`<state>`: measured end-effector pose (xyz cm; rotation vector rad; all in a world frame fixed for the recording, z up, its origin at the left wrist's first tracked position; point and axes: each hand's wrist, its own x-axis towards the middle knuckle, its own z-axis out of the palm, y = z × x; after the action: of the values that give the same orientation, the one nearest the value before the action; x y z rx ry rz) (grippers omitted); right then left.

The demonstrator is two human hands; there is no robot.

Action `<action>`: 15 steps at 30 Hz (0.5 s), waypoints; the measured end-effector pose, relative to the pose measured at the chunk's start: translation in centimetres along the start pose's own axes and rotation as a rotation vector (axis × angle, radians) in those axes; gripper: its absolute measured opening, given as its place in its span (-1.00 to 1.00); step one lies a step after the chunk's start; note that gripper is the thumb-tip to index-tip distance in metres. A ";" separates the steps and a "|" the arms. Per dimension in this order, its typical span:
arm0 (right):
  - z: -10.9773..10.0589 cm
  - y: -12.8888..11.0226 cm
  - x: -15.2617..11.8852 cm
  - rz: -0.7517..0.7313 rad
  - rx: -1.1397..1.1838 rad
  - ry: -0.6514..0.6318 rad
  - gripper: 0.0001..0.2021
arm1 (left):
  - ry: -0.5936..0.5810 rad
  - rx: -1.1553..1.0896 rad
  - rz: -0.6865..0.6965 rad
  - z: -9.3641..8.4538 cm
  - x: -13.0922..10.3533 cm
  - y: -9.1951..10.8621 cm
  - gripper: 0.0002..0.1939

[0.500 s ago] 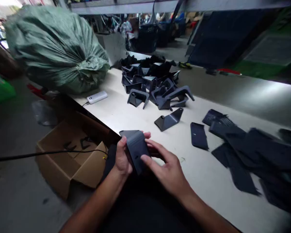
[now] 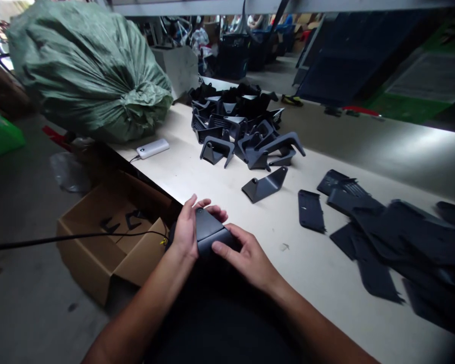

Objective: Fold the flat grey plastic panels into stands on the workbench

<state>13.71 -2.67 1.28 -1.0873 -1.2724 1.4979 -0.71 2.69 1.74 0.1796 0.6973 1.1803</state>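
Both hands hold a dark grey plastic bracket (image 2: 209, 226) close to my body, at the near edge of the table. My left hand (image 2: 185, 230) grips its left side, the palm against it and the fingertips reaching past its far edge. On the other side, my right hand (image 2: 250, 255) has its thumb on the near face, while its fingers go behind and are partly hidden. A similar angled bracket (image 2: 265, 185) lies alone on the table beyond my hands. Behind that is a heap of dark brackets (image 2: 235, 129).
Flat dark plastic panels (image 2: 379, 217) lie piled on the right of the white table (image 2: 280, 273), one panel (image 2: 311, 210) apart. At left are a white power bank (image 2: 152, 148), a green sack (image 2: 91, 76) and, lower, an open cardboard box (image 2: 98, 253) containing a few dark pieces.
The bracket has been turned in my hands, so its broad face no longer faces me and a triangular end shows on top. My left fingers have shifted up around its far side.
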 end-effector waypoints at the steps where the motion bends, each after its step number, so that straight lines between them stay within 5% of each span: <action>1: 0.1 0.4 -0.2 -0.024 -0.015 0.022 -0.73 | 0.014 0.032 0.010 0.1 0.0 -0.1 -0.76; 7: 1.2 1.8 -0.5 -0.123 -0.052 0.128 -0.74 | 0.082 0.266 0.178 0.2 -0.9 -0.9 -0.75; 15: -1.5 1.2 -0.5 -0.176 -0.291 0.063 -0.72 | 0.171 0.034 0.039 1.2 -0.7 1.4 -0.75</action>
<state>15.18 -2.93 0.02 -1.1637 -1.5319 1.1634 -1.19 2.92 3.63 0.1219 0.8678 1.2310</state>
